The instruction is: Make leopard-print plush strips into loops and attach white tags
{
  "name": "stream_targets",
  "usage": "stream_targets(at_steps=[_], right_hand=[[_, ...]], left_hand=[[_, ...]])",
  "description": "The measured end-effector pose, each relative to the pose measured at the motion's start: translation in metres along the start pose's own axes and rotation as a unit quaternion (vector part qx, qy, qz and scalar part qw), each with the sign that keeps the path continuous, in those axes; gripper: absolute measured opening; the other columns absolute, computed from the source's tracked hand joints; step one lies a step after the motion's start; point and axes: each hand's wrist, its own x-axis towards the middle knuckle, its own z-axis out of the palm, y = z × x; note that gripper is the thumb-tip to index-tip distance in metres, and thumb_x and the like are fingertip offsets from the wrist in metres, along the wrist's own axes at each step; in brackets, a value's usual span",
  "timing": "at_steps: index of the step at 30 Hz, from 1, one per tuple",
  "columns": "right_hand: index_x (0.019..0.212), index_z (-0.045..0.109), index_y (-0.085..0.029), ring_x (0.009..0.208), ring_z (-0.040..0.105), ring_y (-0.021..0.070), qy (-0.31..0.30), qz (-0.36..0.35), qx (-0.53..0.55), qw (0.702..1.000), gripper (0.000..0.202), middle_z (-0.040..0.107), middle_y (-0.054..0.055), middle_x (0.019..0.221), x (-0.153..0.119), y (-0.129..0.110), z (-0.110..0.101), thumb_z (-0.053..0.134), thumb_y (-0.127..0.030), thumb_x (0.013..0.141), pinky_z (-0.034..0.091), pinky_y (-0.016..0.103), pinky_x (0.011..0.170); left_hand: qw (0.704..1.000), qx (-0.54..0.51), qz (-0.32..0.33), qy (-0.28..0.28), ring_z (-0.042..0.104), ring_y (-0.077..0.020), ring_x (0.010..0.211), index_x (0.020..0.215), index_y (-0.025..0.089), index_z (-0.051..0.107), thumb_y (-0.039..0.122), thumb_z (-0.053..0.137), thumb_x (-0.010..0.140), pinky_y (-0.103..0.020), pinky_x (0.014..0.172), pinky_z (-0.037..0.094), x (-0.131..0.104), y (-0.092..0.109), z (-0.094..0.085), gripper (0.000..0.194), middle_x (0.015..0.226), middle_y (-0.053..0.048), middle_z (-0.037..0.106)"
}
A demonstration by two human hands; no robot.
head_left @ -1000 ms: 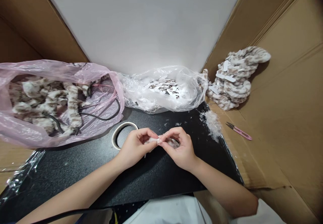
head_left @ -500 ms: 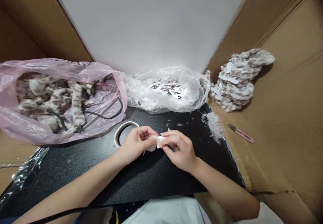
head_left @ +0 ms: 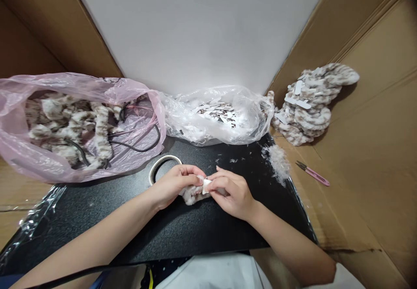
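Observation:
Both hands meet over the black tabletop. My left hand (head_left: pixel 177 182) pinches a mottled white-and-brown plush fabric piece (head_left: pixel 193 195), whose lower part hangs between the hands. From the other side, my right hand (head_left: pixel 233 191) grips the same piece at a small white tab (head_left: pixel 206 185) between thumb and fingers. Part of the plush is hidden behind the fingers. Just behind my left hand lies a roll of masking tape (head_left: pixel 152 172), partly covered by that hand.
A pink plastic bag (head_left: pixel 137 161) of plush pieces and dark cords lies left. Behind the hands is a clear bag (head_left: pixel 249 128) of white scraps. To the right are a heap of fluff (head_left: pixel 276 163), pink thread snips (head_left: pixel 314 175) and stacked plush strips (head_left: pixel 312 119) against cardboard.
More of the mottled plush now shows below the fingers, where mostly the white part was visible. Both hands stay close together; the whole view has shifted slightly.

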Motion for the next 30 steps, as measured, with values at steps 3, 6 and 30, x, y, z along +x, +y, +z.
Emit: stream_targets(at_steps=[3,6,30], right_hand=[[0.090,0.061,-0.026,0.083,0.071,0.0158,-0.012,0.000,0.016,1.000,0.017,0.074,0.001,0.085,0.000,0.000,-0.002,0.056,-0.011,0.085,0.052,0.040,0.095],[0.088,0.061,-0.025,0.070,0.070,0.0151,-0.017,0.027,0.054,0.998,0.012,0.073,0.000,0.078,-0.001,-0.002,-0.003,0.060,-0.014,0.084,0.058,0.031,0.074],[0.077,0.044,-0.020,0.059,0.069,0.0122,0.108,0.404,0.481,0.771,0.047,0.067,-0.006,0.065,0.017,-0.008,-0.004,0.086,-0.019,0.057,0.058,0.025,0.064]], left_hand=[[1.000,0.013,-0.018,-0.007,0.055,-0.0097,0.046,0.069,0.011,0.068,0.021,0.076,0.057,-0.018,0.045,0.040,0.000,0.001,-0.002,0.018,0.056,-0.002,0.064],[0.998,0.035,-0.025,-0.043,0.057,-0.0102,0.049,0.071,0.011,0.069,0.022,0.075,0.060,-0.018,0.048,0.041,0.001,0.000,-0.004,0.017,0.059,-0.004,0.067],[0.838,0.437,0.326,0.006,0.056,-0.0113,0.058,0.076,0.014,0.064,0.031,0.060,0.088,-0.021,0.055,0.039,-0.008,0.000,-0.007,0.021,0.066,-0.001,0.066]])
